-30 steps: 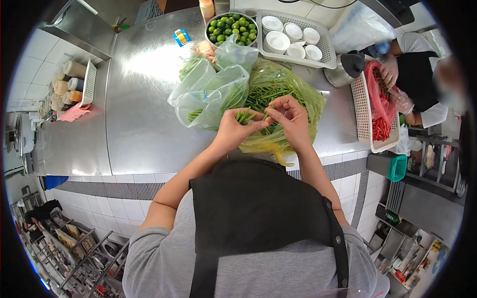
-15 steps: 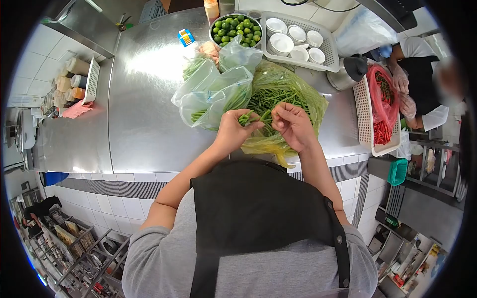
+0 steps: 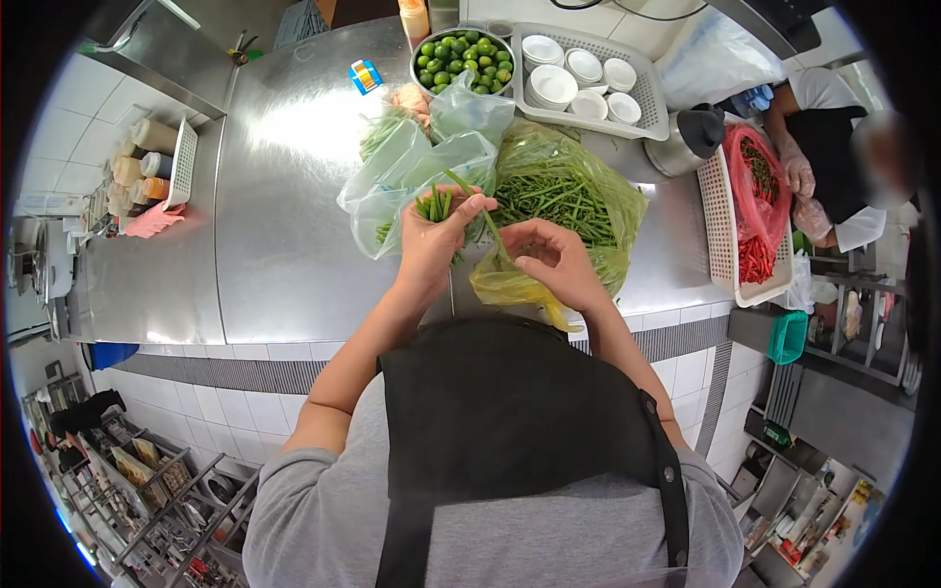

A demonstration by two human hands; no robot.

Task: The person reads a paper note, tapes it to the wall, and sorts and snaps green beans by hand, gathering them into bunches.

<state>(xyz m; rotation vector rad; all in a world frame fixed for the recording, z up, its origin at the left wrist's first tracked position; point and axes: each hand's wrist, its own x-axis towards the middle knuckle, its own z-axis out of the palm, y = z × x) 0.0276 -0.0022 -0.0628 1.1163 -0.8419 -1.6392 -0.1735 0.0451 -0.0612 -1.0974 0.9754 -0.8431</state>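
Note:
My left hand (image 3: 431, 235) is closed around a small bunch of green beans (image 3: 434, 205). One longer green bean (image 3: 492, 233) slants down from its thumb and fingertips. At the lower end of that bean, my right hand (image 3: 554, 260) has its fingers curled and appears to pinch the tip. Behind my right hand lies an open yellow-green plastic bag (image 3: 627, 201) full of cut green bean pieces (image 3: 554, 201). A clear plastic bag (image 3: 382, 186) with more long beans sits just beyond my left hand.
Farther back are a bowl of limes (image 3: 466, 61), a grey basket (image 3: 652, 88) of white bowls and a steel jug (image 3: 676, 152). At right, a gloved co-worker's hand (image 3: 799, 176) is over a red bag of chilies (image 3: 753, 260) in a crate (image 3: 720, 216). Steel counter (image 3: 294, 245) extends left.
My left hand has moved left and turned, showing its bunch upright. My right hand has shifted down and left, to the low end of a long bean. The co-worker's hands have moved slightly.

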